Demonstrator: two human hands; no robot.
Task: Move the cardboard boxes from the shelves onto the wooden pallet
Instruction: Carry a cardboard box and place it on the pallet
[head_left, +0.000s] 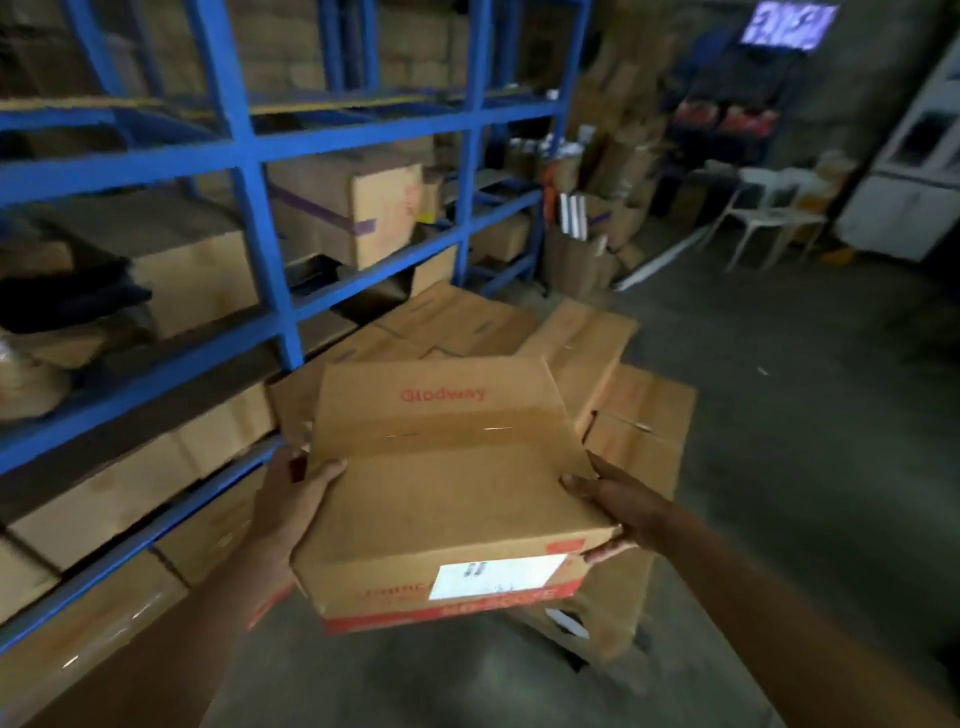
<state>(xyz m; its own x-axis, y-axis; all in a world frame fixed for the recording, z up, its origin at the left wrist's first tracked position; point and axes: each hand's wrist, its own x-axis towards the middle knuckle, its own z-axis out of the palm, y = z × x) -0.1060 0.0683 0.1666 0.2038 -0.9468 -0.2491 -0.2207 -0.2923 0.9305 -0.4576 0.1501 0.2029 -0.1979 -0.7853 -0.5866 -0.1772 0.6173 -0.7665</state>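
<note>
Dim interior overall; exposure low. Brightest source is a blown-out window (787, 23) far right, tinted purple-white, no detail. Faint glare streaks on the tape of the held cardboard box (447, 483); its white label (496, 574) is overexposed and illegible. Motion blur smears the blue shelving (249, 145) at left. Wide-angle distortion bends the uprights at the edges. Floor (779, 415) murky and grainy; corners darken.

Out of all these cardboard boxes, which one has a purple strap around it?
The large box on the middle level of the blue shelving, just right of the near upright post. A purple band runs around it; the other boxes in view show none.
</note>
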